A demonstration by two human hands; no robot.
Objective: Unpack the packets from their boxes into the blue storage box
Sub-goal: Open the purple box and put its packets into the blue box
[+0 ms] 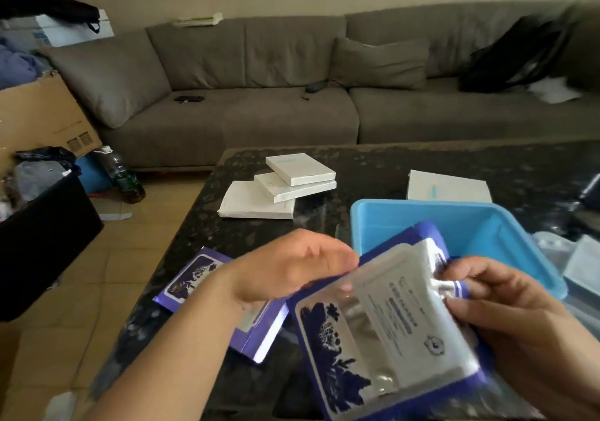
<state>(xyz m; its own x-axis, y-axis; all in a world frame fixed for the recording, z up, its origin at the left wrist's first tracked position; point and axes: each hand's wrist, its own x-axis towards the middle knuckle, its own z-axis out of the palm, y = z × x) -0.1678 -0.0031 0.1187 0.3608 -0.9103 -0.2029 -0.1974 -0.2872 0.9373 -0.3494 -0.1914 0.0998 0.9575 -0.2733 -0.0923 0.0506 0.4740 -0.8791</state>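
A silver packet [399,316] with printed text lies on top of a purple box [328,355] that I hold near the table's front edge. My right hand [506,310] grips the right side of the packet and the box. My left hand [292,268] pinches the packet's upper left edge. The blue storage box [422,216] stands just behind them, its visible inside bare. A second purple box [198,278] lies flat to the left, partly under my left forearm.
Three white boxes [285,187] lie stacked at the middle of the dark stone table [373,167]. Another white box [448,187] lies behind the blue box. Clear and pale items [581,265] sit at right. A grey sofa stands beyond; cartons and a bottle [123,177] at left.
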